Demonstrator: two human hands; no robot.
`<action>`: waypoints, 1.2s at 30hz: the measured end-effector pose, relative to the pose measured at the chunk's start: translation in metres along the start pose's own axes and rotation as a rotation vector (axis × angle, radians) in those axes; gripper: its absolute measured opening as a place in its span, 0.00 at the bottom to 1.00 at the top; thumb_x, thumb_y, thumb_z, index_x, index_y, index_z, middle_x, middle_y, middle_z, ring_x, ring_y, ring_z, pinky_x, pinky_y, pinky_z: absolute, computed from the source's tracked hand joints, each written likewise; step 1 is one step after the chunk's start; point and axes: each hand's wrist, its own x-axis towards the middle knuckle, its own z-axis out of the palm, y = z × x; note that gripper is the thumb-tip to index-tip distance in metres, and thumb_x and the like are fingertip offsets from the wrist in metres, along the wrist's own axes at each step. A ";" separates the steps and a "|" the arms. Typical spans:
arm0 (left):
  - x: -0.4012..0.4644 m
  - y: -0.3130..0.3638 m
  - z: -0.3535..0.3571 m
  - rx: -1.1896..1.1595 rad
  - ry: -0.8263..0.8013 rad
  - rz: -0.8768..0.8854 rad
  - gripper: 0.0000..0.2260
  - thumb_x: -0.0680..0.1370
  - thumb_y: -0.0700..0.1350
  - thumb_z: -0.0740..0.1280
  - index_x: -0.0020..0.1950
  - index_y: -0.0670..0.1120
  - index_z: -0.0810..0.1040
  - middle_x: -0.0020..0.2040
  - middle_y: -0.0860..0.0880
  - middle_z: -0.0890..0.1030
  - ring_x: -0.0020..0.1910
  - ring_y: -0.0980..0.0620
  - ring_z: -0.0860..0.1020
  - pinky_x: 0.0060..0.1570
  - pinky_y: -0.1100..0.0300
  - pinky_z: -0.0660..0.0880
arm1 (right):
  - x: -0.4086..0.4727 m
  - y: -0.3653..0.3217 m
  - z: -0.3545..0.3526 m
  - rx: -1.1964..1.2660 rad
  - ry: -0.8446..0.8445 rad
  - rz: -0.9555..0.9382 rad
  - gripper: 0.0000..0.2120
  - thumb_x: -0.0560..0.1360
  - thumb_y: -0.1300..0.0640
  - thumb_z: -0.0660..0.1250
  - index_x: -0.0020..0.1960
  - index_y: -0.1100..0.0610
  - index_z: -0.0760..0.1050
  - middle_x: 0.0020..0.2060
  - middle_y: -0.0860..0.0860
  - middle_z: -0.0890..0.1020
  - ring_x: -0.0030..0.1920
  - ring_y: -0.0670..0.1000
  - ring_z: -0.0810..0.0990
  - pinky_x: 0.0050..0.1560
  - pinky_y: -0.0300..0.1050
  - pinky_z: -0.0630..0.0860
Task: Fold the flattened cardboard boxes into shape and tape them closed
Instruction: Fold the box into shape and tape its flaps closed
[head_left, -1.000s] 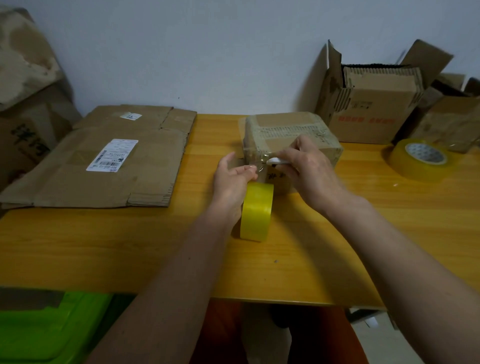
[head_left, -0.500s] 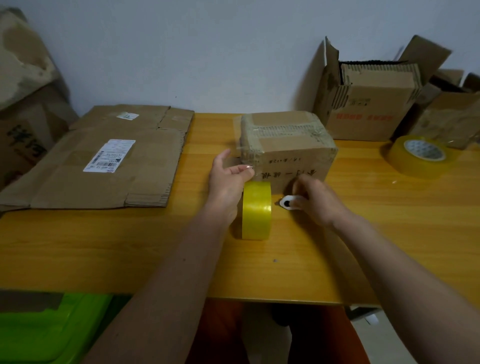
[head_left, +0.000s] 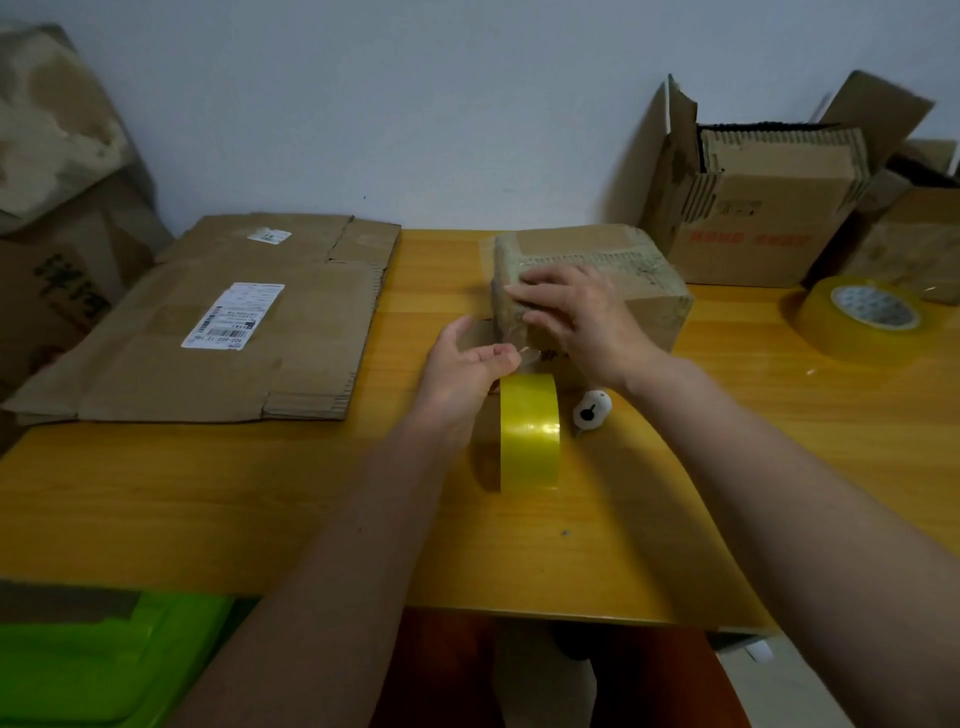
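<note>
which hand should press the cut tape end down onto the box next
Right. The right hand already lies with flat fingers on the box at its near left corner, where the tape runs. The left hand pinches the loose tape end above the roll, so it is busy.

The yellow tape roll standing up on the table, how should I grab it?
Pinch the tape roll from above across its two flat sides. It stands on edge, its band facing you, so the top is free. Come from the near side: the left hand and the box crowd the far side.
</note>
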 end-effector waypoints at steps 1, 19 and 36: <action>-0.001 0.000 -0.002 0.010 -0.006 0.000 0.35 0.75 0.32 0.69 0.78 0.45 0.56 0.49 0.46 0.82 0.57 0.47 0.80 0.65 0.47 0.73 | 0.001 0.002 -0.001 0.012 -0.002 0.004 0.16 0.78 0.54 0.64 0.66 0.51 0.75 0.63 0.51 0.76 0.64 0.53 0.68 0.62 0.41 0.58; -0.029 -0.008 -0.001 0.237 0.072 0.307 0.10 0.75 0.34 0.69 0.54 0.44 0.82 0.46 0.52 0.83 0.44 0.61 0.81 0.48 0.67 0.77 | -0.046 -0.053 0.004 0.762 0.078 0.619 0.03 0.76 0.61 0.68 0.43 0.59 0.79 0.39 0.51 0.81 0.43 0.49 0.78 0.51 0.49 0.76; -0.041 -0.003 0.001 0.545 0.167 0.349 0.05 0.76 0.42 0.71 0.41 0.51 0.81 0.40 0.55 0.81 0.41 0.59 0.78 0.40 0.70 0.72 | -0.076 -0.070 -0.005 0.660 -0.180 0.781 0.36 0.70 0.48 0.74 0.71 0.59 0.61 0.56 0.61 0.79 0.51 0.60 0.81 0.50 0.62 0.80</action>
